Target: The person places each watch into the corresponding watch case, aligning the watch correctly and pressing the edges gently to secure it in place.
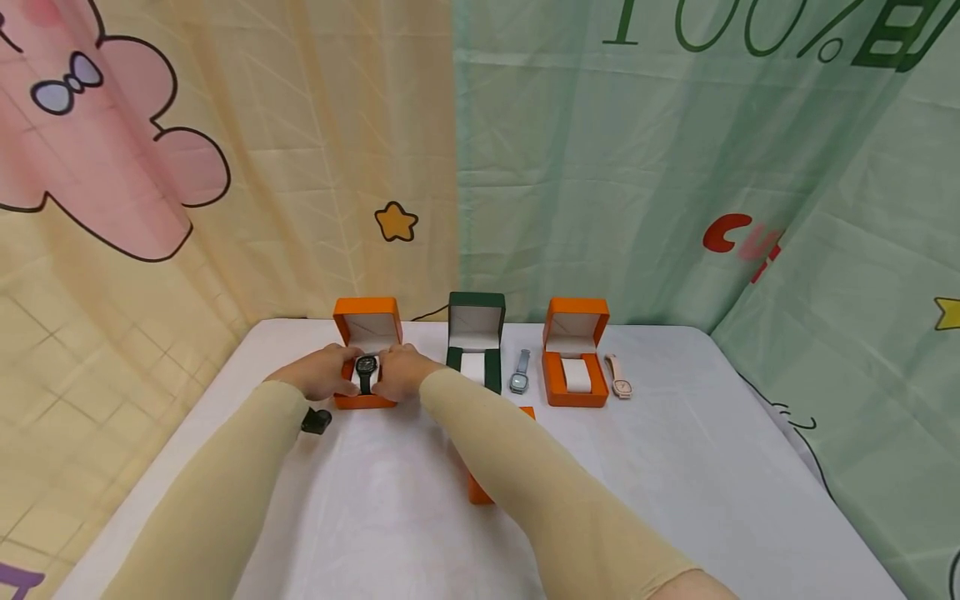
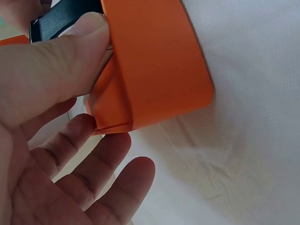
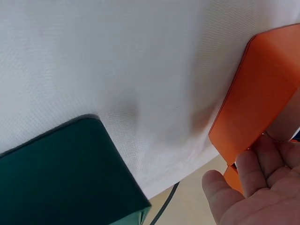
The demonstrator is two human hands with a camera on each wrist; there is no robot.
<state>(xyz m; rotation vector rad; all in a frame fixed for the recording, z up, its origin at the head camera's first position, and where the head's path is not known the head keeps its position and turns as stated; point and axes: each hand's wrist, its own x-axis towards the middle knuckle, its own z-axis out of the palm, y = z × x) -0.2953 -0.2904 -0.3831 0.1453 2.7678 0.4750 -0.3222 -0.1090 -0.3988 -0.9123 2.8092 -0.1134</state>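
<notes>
Head view: the white-covered counter [image 1: 675,467] is carrying three open boxes in a row at its far side: the left orange box [image 1: 367,308], the green box [image 1: 477,298] and the right orange box [image 1: 573,399]. Their lids are tilting back, probably giving fingers room above the white cushions [image 1: 577,375]. An orange item [image 1: 480,492] is lying nearer you, partly hidden by your right sleeve [image 1: 525,467].

Your left grip [image 1: 318,372] and right grip [image 1: 405,372] are working from opposite sides of the left orange box, likely so that their pressures are balancing. Your left fingers are spreading loosely near the box's corner; your right fingertips are disappearing behind its edge. I cannot tell whether either grip is clenching anything.

The black watch [image 1: 366,373] is sitting inside the left orange box, between both grips, its face turned up; your left thumb is pressing by its strap, perhaps steadying it. The silver watch [image 1: 521,375] is lying between the green and right orange boxes, the pink watch [image 1: 619,382] just beside the right orange box, both well apart from the left grip.
</notes>
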